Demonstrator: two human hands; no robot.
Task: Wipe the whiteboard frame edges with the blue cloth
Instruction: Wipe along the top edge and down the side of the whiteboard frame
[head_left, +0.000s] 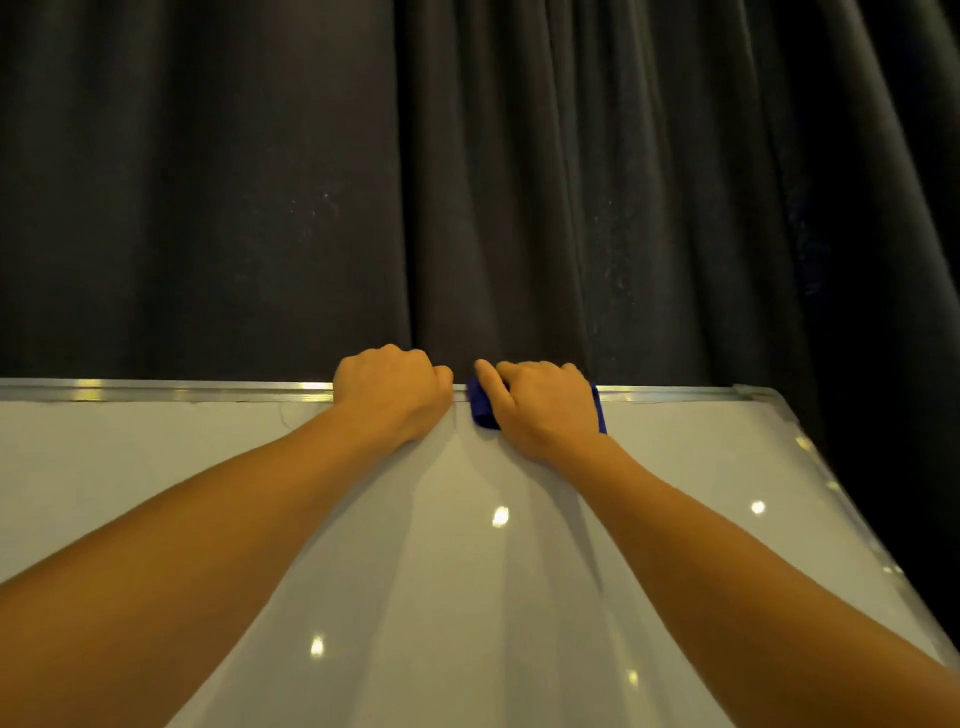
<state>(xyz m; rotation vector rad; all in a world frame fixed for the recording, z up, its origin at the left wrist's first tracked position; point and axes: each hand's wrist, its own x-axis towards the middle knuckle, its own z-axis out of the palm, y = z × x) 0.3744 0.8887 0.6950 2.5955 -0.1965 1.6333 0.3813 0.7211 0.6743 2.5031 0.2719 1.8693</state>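
The blue cloth (482, 410) sits on the top frame edge (208, 391) of the whiteboard (467, 571), folded over the metal rail roughly midway along the visible length; most of it is covered by my right hand (545, 410), with one dark blue portion showing at the thumb side and a thinner strip (599, 410) showing at the outer side of the hand; my right hand is curled down over the cloth, fingers bent across the rail and thumb laid along the near face, pressing the cloth to the frame; the grip is closed around it, though the fingertips behind the rail are hidden.

My left hand (392, 397) is just beside the right, apart from the cloth by a narrow gap; it is closed in a loose fist over the same rail, knuckles uppermost; I cannot tell whether the fingers hook behind the frame, and nothing shows in it.

Both forearms run bare from the lower corners up to the rail; the board surface is pale and glossy, carrying several small bright light reflections; the aluminium frame continues right to a rounded corner (748, 391) and then runs down the right side (852, 519); behind the board hangs a dark pleated curtain (467, 182), filling the upper part of the view.
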